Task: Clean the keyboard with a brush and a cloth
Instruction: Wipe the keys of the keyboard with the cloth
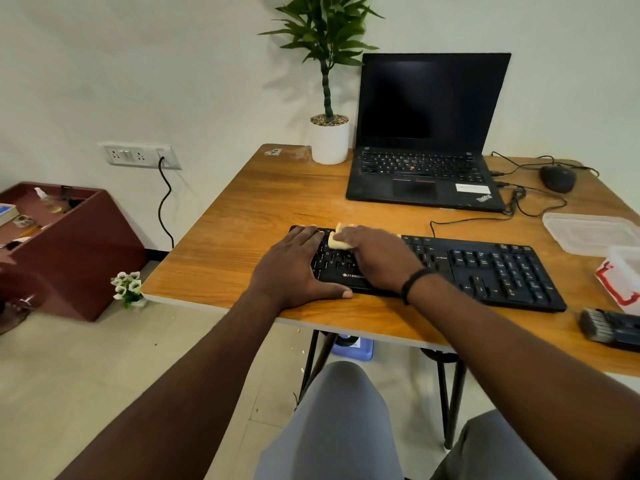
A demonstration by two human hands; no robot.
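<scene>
your right hand (375, 256) holds the small yellow cloth (337, 239) bunched in its fingers over the left keys of the flat black plastic keyboard (485, 268), which lies near the front edge of the wooden counter (242, 216). your left hand (298, 268) lies flat and open on the keyboard's left end. press too hard and keys could pop loose, or the keyboard could skid toward the grey-bristled black brush (609, 329) just beyond its right end.

Pale wall (138, 64) with socket panel (138, 155) — beige tiled floor (86, 368), maroon cabinet (86, 251).

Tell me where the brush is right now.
In the head view the brush lies untouched at the table's front right edge, just right of the keyboard and below the red-and-white packet; neither hand touches it.
</scene>
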